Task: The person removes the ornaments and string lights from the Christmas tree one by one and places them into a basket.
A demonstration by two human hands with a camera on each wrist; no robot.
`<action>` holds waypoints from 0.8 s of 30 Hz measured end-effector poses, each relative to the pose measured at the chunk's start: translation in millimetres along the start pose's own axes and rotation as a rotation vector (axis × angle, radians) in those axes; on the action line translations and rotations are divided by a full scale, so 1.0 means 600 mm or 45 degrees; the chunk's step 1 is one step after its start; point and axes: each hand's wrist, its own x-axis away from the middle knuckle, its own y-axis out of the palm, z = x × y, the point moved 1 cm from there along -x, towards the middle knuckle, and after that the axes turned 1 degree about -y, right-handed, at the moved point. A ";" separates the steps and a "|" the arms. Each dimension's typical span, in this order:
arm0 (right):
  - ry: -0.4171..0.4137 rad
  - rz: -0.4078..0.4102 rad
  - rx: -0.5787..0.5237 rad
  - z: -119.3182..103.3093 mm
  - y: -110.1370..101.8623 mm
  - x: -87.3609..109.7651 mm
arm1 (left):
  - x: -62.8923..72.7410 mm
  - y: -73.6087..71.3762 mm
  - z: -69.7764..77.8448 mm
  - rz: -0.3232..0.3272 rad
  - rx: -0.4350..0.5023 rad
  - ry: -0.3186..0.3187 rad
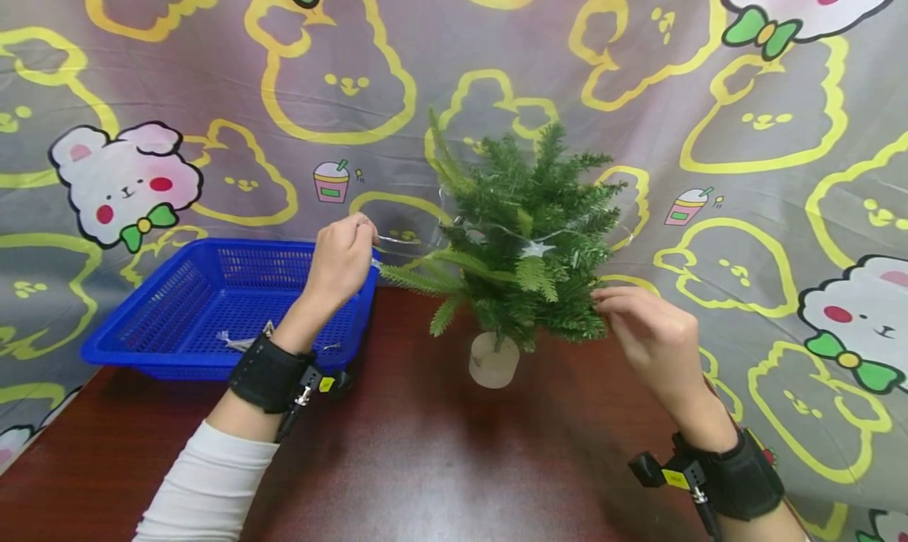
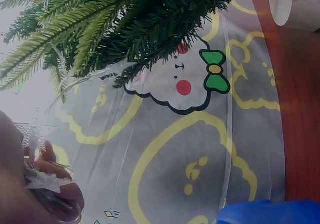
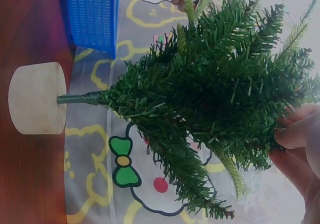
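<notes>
A small artificial Christmas tree (image 1: 496, 290) stands upright on a pale round base (image 1: 494, 362). A clear string of star lights runs across its branches, with one star (image 1: 537, 248) at the front. Left of the tree, my left hand (image 1: 340, 260) holds the string's other stretch, pulled out from the branches. In the left wrist view a translucent star (image 2: 50, 182) shows among the curled fingers. On the tree's right side, my right hand (image 1: 654, 343) pinches a branch tip between thumb and fingers. The right wrist view shows those fingertips (image 3: 292, 136) against the green needles.
A blue plastic basket (image 1: 142, 360) sits at the left of the dark red-brown table (image 1: 426, 463); a few small silvery pieces (image 1: 244, 342) lie in it. Behind everything hangs a grey cartoon-print cloth (image 1: 482, 46).
</notes>
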 end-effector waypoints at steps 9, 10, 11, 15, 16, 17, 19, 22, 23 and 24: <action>0.017 0.021 -0.037 0.010 0.001 0.001 | 0.006 0.011 0.002 -0.004 -0.037 0.094; 0.019 0.019 -0.039 0.011 0.001 0.001 | 0.006 0.012 0.002 -0.002 -0.043 0.108; 0.019 0.019 -0.044 0.011 0.001 0.001 | 0.006 0.013 0.002 -0.002 -0.044 0.119; 0.007 0.017 -0.066 0.011 0.000 0.000 | 0.006 0.016 0.003 -0.004 -0.038 0.162; 0.002 0.015 -0.070 0.011 0.000 -0.001 | 0.006 0.016 0.003 -0.004 -0.035 0.174; -0.004 0.014 -0.076 0.010 -0.001 -0.001 | 0.006 0.017 0.003 -0.003 -0.031 0.185; -0.017 0.010 -0.085 0.009 -0.001 -0.002 | 0.006 0.018 0.002 -0.007 -0.017 0.192; -0.031 0.008 -0.102 0.007 -0.002 -0.004 | 0.006 0.021 0.000 -0.060 0.027 0.168; -0.034 0.013 -0.110 0.006 -0.002 -0.005 | 0.007 0.021 -0.001 -0.091 0.039 0.149; -0.036 0.013 -0.114 0.004 -0.003 -0.005 | 0.008 0.022 -0.001 -0.124 0.048 0.130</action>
